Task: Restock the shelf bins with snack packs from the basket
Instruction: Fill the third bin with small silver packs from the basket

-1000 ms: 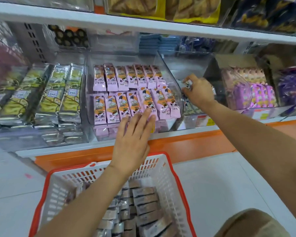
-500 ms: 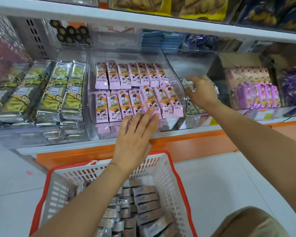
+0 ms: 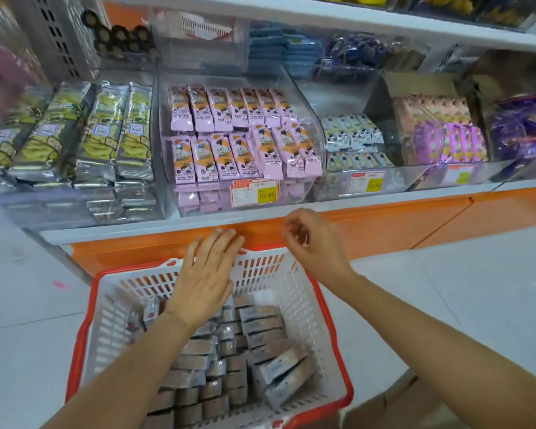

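A white basket (image 3: 307, 305) with a red rim sits on the floor below the shelf, holding several silver-brown snack packs (image 3: 260, 332). My left hand (image 3: 208, 277) hovers flat over the basket's far end, fingers straight, holding nothing. My right hand (image 3: 313, 246) hangs above the basket's far right corner with fingers loosely curled and nothing in them. On the shelf, a clear bin (image 3: 369, 181) holds small pale-blue packs (image 3: 350, 137). Beside it on the left, a clear bin holds rows of pink packs (image 3: 239, 134).
Green and silver packs (image 3: 75, 134) fill the bin at the left. Purple packs (image 3: 452, 140) lie in a bin at the right. An orange shelf base (image 3: 399, 218) runs just behind the basket. A higher shelf (image 3: 291, 13) overhangs the bins. Pale floor tiles surround the basket.
My right hand has left the pale-blue pack bin and dropped to the basket's far corner, empty. My left hand has come off the pink bin's front and lowered over the basket.
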